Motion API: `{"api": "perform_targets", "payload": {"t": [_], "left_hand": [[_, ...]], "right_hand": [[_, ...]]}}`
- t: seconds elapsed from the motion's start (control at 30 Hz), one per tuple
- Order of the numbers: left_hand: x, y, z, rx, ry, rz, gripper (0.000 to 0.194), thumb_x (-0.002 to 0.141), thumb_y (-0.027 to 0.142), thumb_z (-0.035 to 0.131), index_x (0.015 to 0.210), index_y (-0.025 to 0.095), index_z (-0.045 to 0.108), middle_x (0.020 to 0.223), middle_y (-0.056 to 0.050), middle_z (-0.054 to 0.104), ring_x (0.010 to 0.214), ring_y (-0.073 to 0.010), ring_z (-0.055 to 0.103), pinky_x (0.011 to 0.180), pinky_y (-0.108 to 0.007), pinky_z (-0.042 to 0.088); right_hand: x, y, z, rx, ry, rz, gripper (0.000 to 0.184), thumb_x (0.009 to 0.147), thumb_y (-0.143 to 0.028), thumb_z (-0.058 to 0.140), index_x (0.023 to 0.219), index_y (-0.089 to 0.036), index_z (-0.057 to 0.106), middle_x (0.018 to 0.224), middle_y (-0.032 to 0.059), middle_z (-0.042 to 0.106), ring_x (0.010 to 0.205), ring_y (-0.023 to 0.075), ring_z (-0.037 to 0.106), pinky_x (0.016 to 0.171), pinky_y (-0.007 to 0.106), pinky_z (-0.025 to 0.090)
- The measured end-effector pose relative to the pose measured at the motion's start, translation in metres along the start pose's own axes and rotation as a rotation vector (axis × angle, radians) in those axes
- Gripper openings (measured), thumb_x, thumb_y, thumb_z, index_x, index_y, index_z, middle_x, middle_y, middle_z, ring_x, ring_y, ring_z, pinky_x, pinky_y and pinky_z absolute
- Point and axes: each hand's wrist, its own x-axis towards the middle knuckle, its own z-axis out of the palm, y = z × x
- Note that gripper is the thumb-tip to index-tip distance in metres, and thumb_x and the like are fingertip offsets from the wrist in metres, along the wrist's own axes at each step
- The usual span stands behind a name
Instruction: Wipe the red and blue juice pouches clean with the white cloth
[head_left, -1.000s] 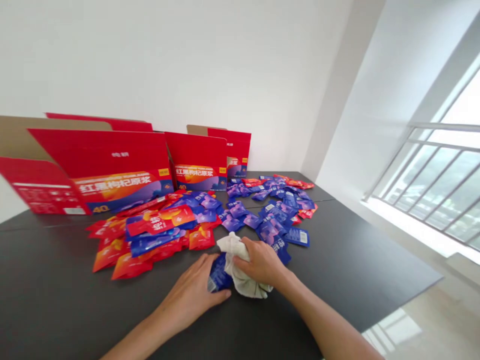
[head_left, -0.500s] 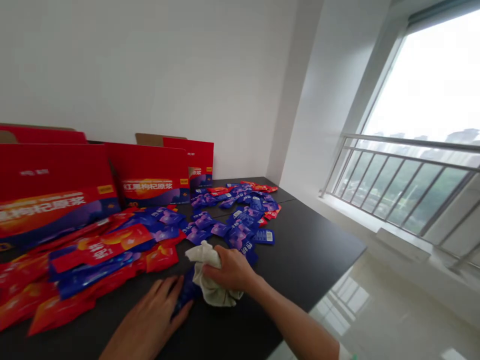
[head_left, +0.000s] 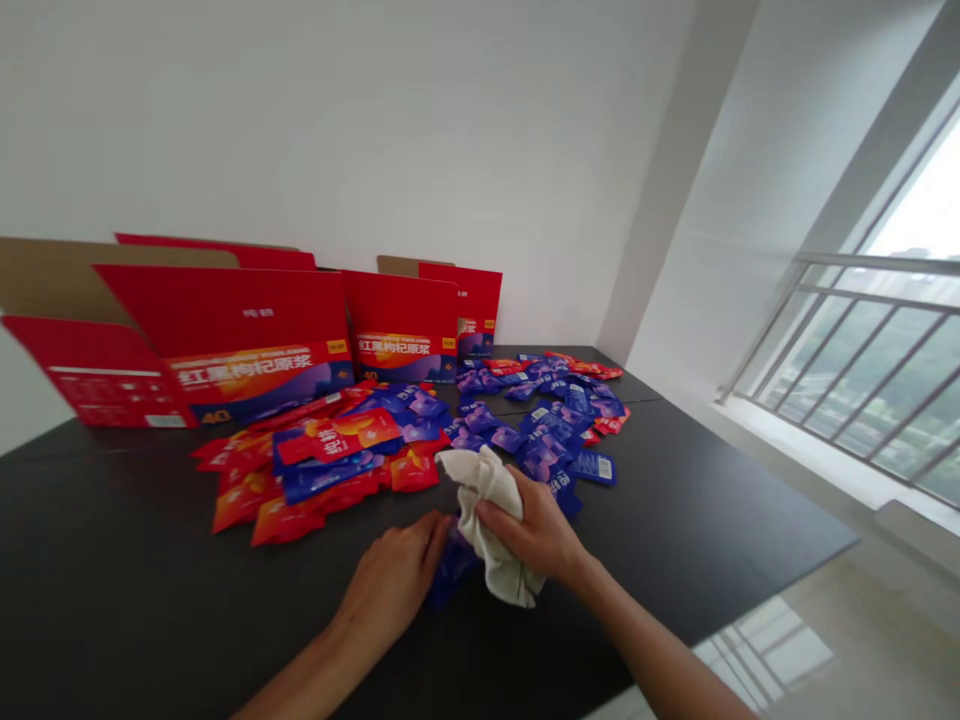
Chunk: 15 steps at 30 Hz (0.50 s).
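Observation:
My right hand (head_left: 541, 522) grips a crumpled off-white cloth (head_left: 495, 530), which hangs over a small blue-purple sachet (head_left: 454, 562). The sachet lies low over the black table (head_left: 202, 620), partly hidden by the cloth. At its left edge, the curled fingers of my left hand (head_left: 397, 572) hold it. Beyond my hands, many blue sachets (head_left: 547, 445) are spread in a loose pile. To the left lies a heap of red sachets (head_left: 281, 515) with blue ones on top.
Red cartons with raised flaps stand along the wall: a large carton (head_left: 255, 345), a middle carton (head_left: 405, 330) and a farther one (head_left: 480, 310). The table's right edge drops to a glossy floor (head_left: 817, 620). A metal railing (head_left: 862, 310) runs before the window.
The view has turned left, so everything sits farther right and more cartons show. My left hand has gone from lying spread over the sachet to curled fingers at its edge; the cloth stays in my right.

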Motion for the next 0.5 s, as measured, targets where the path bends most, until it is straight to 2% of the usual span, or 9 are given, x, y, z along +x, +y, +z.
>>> {"api": "perform_targets", "payload": {"t": [0.13,0.2,0.3,0.37,0.5], "left_hand": [[0.004,-0.005,0.009,0.146,-0.060,-0.063,0.030,0.089,0.025,0.033,0.093,0.018,0.061,0.085,-0.011,0.068,0.080,-0.0263,0.065,0.066,-0.033,0.044],[0.005,-0.007,0.012,0.155,-0.070,-0.058,0.031,0.089,0.028,0.033,0.093,0.019,0.062,0.085,-0.011,0.067,0.081,-0.0263,0.065,0.069,-0.034,0.044],[0.007,-0.008,0.013,0.148,-0.068,-0.025,0.035,0.093,0.038,0.027,0.099,0.024,0.059,0.083,-0.007,0.067,0.082,-0.0238,0.065,0.069,-0.032,0.044],[0.008,-0.008,0.014,0.164,-0.069,-0.006,0.036,0.093,0.038,0.026,0.100,0.025,0.058,0.083,-0.007,0.067,0.082,-0.0240,0.065,0.068,-0.032,0.044],[0.009,-0.011,0.017,0.209,-0.096,0.008,0.033,0.092,0.030,0.029,0.105,0.022,0.057,0.083,-0.009,0.067,0.079,-0.0253,0.065,0.068,-0.033,0.043]], "right_hand": [[-0.003,-0.003,0.020,-0.321,-0.124,-0.047,0.024,0.082,-0.043,0.050,0.091,-0.021,0.053,0.083,0.0017,0.064,0.074,0.0166,0.059,0.063,0.024,0.036],[0.001,0.000,0.025,-0.470,-0.134,-0.029,0.026,0.081,-0.042,0.050,0.096,-0.022,0.053,0.091,0.0035,0.065,0.079,0.0196,0.061,0.068,0.027,0.036],[0.008,0.004,0.023,-0.622,-0.107,0.084,0.028,0.083,-0.040,0.046,0.103,-0.022,0.051,0.095,0.0063,0.065,0.083,0.0225,0.061,0.070,0.031,0.037],[0.010,0.004,0.020,-0.642,-0.131,0.093,0.030,0.082,-0.040,0.046,0.105,-0.021,0.051,0.096,0.0072,0.065,0.084,0.0229,0.061,0.071,0.031,0.037],[0.006,0.000,0.019,-0.565,-0.283,-0.074,0.032,0.079,-0.043,0.049,0.103,-0.021,0.050,0.097,0.0059,0.065,0.083,0.0219,0.061,0.072,0.030,0.038]]}}
